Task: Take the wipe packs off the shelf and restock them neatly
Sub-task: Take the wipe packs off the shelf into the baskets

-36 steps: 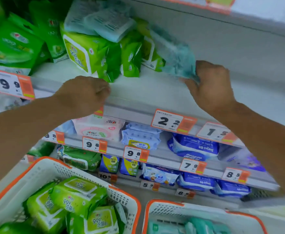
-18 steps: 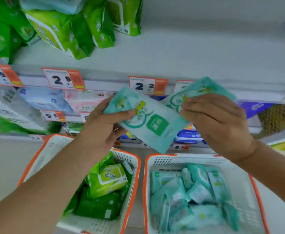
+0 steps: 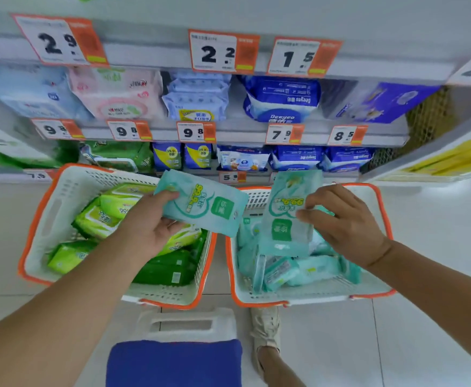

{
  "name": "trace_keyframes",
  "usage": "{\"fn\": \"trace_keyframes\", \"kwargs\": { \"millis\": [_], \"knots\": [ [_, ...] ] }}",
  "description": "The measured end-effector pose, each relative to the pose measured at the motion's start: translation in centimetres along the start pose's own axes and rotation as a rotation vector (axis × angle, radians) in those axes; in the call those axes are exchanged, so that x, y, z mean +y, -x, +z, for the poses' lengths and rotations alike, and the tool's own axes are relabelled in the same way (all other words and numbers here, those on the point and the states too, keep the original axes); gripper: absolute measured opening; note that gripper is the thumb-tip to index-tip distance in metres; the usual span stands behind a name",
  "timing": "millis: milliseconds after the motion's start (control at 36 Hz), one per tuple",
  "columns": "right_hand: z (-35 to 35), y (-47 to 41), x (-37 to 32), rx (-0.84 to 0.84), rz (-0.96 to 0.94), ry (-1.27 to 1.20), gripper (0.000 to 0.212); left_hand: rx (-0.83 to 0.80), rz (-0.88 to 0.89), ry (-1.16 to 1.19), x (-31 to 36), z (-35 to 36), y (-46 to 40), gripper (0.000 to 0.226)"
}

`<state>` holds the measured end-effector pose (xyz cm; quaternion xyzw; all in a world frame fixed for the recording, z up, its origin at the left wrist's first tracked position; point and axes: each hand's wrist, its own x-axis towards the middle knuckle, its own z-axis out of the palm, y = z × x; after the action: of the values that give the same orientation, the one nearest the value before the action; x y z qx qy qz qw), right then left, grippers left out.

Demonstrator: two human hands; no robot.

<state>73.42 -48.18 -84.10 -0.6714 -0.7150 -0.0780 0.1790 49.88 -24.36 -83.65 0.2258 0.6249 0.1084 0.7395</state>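
My left hand grips a flat teal wipe pack by its left end, above the gap between two baskets. My right hand pinches a second teal wipe pack and holds it upright over the right basket. That basket holds several teal packs lying loose. The left basket holds several green wipe packs. The shelf edge with its price tags runs across the top of the view.
Both white baskets with orange rims stand on the tiled floor in front of the lower shelves, which are stocked with blue, pink and green packs. A white stool with a blue cushion and a shoe are near me.
Both hands came down from the top shelf, each with a teal pack. The packs have moved apart and lower, now over the baskets. The view has tilted down.
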Motion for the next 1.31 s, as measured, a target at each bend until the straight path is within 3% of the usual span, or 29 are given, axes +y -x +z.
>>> {"fn": "trace_keyframes", "kwargs": {
  "millis": [111,194,222,278,306,333,389,444,500,556,611,667,722,778,833,889,944,1000,1083,1139,1306],
  "knots": [
    [-0.9,2.1,0.5,0.001,0.026,0.003,0.021,-0.095,0.015,-0.128,-1.1,1.6,-0.5,0.023],
    [-1.3,3.8,1.5,-0.103,0.083,0.051,0.019,-0.206,0.007,-0.355,-2.8,3.5,-0.9,0.054],
    [-1.2,4.1,1.7,-0.231,0.098,0.081,0.027,-0.216,0.037,-0.569,-3.4,4.0,-0.8,0.066],
    [-0.6,5.2,2.4,-0.690,0.143,0.115,0.051,-0.200,0.204,-1.075,-3.5,5.2,-0.7,0.087],
    [-0.3,5.5,2.6,-0.835,0.201,0.095,0.059,-0.177,0.373,-1.224,-2.7,5.7,-0.5,0.089],
    [-0.2,4.8,2.5,-0.844,0.273,0.048,0.062,-0.154,0.597,-1.286,-1.0,6.3,0.1,0.085],
    [-0.7,0.9,1.8,-0.593,0.415,-0.139,0.065,-0.070,1.133,-1.249,4.5,7.0,2.1,0.064],
    [-2.4,-6.7,0.1,-0.240,0.411,-0.292,0.044,0.077,1.592,-1.094,11.6,7.0,4.5,0.046],
    [-4.7,-15.7,-1.7,0.070,0.359,-0.407,0.034,0.238,1.805,-0.974,18.0,5.7,5.8,0.039],
    [-5.3,-23.9,-2.9,0.235,0.367,-0.574,0.034,0.407,1.730,-1.049,23.3,3.8,5.6,0.042],
    [-4.2,-31.3,-3.0,0.314,0.377,-0.744,0.041,0.529,1.453,-1.329,27.3,1.4,4.3,0.057],
    [-2.3,-38.4,-2.9,0.356,0.437,-0.807,0.050,0.560,1.156,-1.543,29.6,-0.6,3.0,0.059],
    [-0.3,-43.7,-2.9,0.430,0.483,-0.793,0.066,0.511,0.966,-1.686,30.2,-2.0,1.9,0.052],
    [1.4,-47.7,-3.4,0.515,0.566,-0.896,0.086,0.466,0.948,-1.823,29.5,-3.0,0.4,0.048],
    [2.2,-50.1,-4.1,0.575,0.673,-0.940,0.100,0.496,0.996,-1.810,28.8,-3.9,-1.8,0.051],
    [2.5,-51.3,-4.1,0.532,0.794,-0.731,0.129,0.531,1.071,-1.753,29.3,-4.3,-3.2,0.056],
    [2.6,-51.3,-3.9,0.468,0.762,-0.344,0.138,0.560,1.091,-1.749,30.3,-4.2,-4.0,0.055],
    [3.1,-52.0,-3.5,0.432,0.581,-0.077,0.126,0.567,1.076,-1.818,30.9,-3.9,-4.1,0.060],
    [4.5,-53.9,-3.4,0.222,0.393,0.072,0.120,0.540,1.004,-1.873,31.4,-3.5,-3.8,0.065],
    [5.3,-54.8,-4.0,0.076,0.350,0.209,0.116,0.548,0.993,-1.797,31.5,-3.3,-3.3,0.053],
    [5.0,-58.0,-6.4,0.046,0.360,0.378,0.055,0.507,0.972,-1.828,31.8,-3.1,-2.5,0.054]
  ]
}}
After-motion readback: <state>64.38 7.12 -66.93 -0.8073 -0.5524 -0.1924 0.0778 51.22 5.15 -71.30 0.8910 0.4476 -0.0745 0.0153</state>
